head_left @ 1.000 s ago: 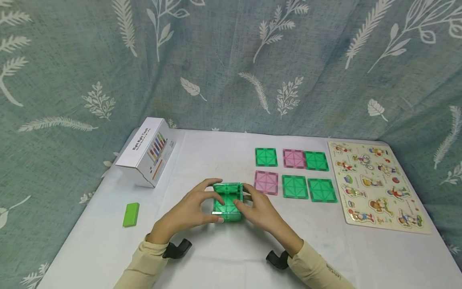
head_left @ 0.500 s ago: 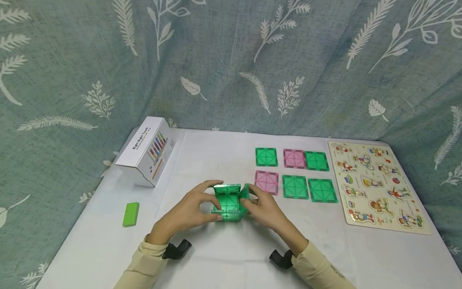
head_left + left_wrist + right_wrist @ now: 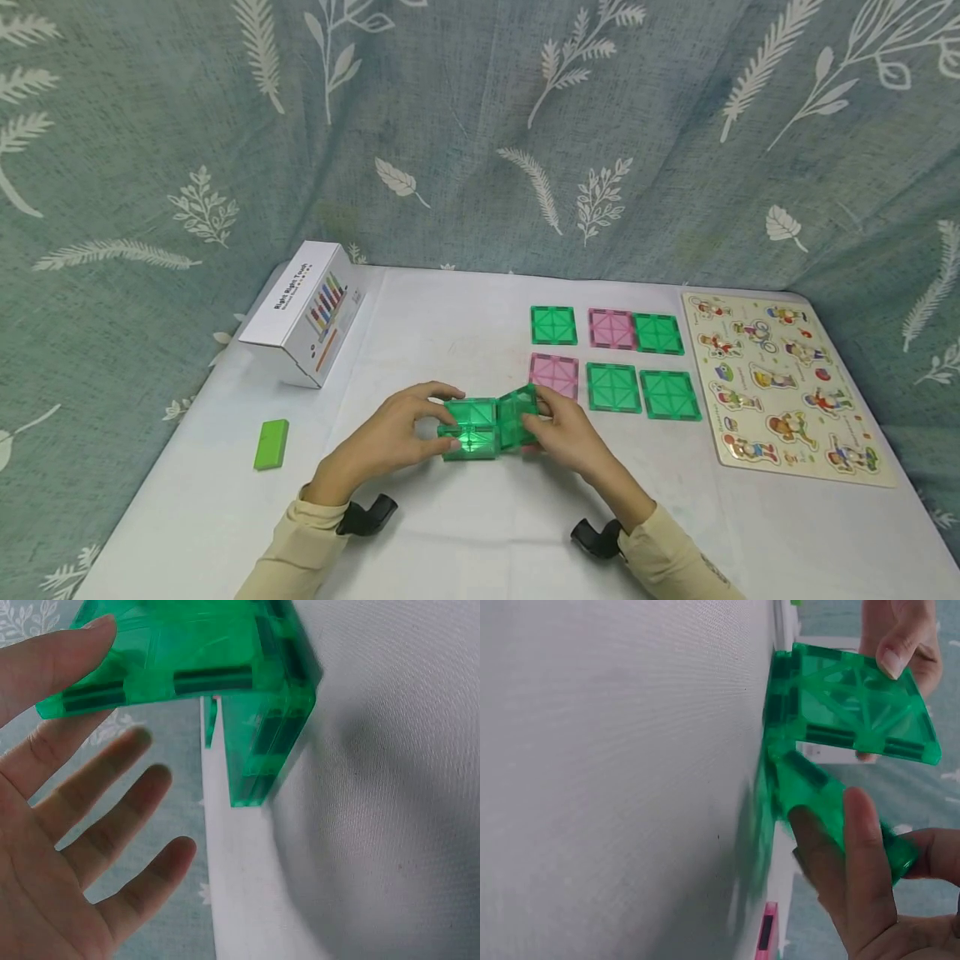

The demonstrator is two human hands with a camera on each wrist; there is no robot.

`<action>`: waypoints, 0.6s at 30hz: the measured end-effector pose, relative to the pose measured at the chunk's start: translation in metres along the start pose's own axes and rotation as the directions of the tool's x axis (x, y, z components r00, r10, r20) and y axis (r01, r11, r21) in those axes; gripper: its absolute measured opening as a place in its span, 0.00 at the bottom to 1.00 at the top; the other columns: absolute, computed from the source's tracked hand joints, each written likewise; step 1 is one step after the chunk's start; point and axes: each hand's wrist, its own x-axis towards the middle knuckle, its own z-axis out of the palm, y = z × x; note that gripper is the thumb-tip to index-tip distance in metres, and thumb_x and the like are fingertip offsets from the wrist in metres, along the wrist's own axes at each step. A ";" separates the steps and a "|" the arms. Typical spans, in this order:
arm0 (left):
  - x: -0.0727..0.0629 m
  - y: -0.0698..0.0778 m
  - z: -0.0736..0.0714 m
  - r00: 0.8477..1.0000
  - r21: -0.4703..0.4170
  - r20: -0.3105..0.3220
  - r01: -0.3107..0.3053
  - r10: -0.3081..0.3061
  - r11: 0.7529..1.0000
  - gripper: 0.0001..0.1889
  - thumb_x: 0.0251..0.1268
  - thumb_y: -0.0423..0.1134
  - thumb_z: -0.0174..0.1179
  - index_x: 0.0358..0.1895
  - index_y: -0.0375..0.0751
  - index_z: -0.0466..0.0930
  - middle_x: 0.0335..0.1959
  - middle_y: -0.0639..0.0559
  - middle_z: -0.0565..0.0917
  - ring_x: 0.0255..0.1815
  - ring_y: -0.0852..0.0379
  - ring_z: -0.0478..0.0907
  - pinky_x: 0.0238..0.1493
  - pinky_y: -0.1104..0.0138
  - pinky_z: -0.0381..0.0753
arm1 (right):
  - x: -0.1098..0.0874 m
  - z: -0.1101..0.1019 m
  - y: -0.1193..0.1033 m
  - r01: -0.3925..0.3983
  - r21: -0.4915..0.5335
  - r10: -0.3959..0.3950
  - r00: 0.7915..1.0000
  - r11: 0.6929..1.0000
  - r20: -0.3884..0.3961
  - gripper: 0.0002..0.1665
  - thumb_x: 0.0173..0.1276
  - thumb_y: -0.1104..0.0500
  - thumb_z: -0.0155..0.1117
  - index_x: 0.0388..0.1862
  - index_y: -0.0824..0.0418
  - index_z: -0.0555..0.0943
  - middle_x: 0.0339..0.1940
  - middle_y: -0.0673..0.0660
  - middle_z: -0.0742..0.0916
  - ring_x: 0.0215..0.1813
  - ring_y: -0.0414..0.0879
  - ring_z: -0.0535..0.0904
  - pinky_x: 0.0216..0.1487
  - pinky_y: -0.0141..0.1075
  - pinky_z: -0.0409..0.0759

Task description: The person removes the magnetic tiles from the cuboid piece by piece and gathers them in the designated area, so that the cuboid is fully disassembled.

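Note:
A group of translucent green square magnetic tiles, joined at their edges, stands on the white table between both hands. My left hand pinches the upright front tile between thumb and index finger; its other fingers are spread apart in the left wrist view. On the right side, my right hand grips another green tile between thumb and fingers. That tile leans outward from the group, its lower edge against it in the right wrist view. Behind the front tile, a green tile lies low.
Green tiles and pink tiles lie flat in two rows at the back right. Beyond them is a wooden picture puzzle board. A white box and a light green block sit on the left of the table.
My right hand has moved to the right, swinging the right-side tile outward from the group. The raised back tile has tipped down. My left hand has stayed nearly in place.

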 end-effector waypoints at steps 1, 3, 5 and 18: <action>0.000 0.000 0.000 1.000 -0.002 0.004 0.000 0.000 1.000 0.06 0.56 0.43 0.74 0.36 0.54 0.89 0.64 0.55 0.80 0.67 0.50 0.77 0.68 0.48 0.75 | 0.000 0.000 0.001 -0.003 -0.002 0.003 1.000 1.000 -0.006 0.36 0.74 0.64 0.55 0.78 0.70 0.59 0.67 0.72 0.79 0.51 0.54 0.89 0.40 0.40 0.90; 0.000 0.000 -0.001 1.000 -0.005 0.008 -0.003 0.003 1.000 0.06 0.56 0.43 0.74 0.36 0.54 0.89 0.61 0.56 0.82 0.65 0.50 0.78 0.68 0.48 0.75 | -0.001 -0.001 0.001 -0.017 -0.004 0.017 1.000 1.000 -0.020 0.36 0.74 0.65 0.55 0.78 0.69 0.59 0.66 0.72 0.80 0.50 0.54 0.89 0.40 0.39 0.90; 0.000 0.000 -0.001 1.000 -0.008 0.011 -0.005 0.005 1.000 0.06 0.56 0.43 0.74 0.36 0.54 0.89 0.60 0.56 0.83 0.64 0.50 0.78 0.68 0.48 0.75 | -0.001 -0.001 0.002 -0.028 0.000 0.028 0.999 1.000 -0.027 0.36 0.74 0.65 0.55 0.78 0.69 0.59 0.65 0.71 0.81 0.49 0.53 0.89 0.41 0.39 0.90; 0.001 0.002 -0.002 0.999 0.014 0.049 -0.014 0.013 1.000 0.04 0.56 0.45 0.75 0.31 0.58 0.87 0.59 0.55 0.83 0.62 0.53 0.79 0.65 0.50 0.77 | -0.004 -0.007 0.006 -0.035 0.015 0.036 0.995 0.999 -0.095 0.34 0.74 0.65 0.56 0.77 0.69 0.62 0.66 0.73 0.79 0.40 0.55 0.91 0.41 0.40 0.90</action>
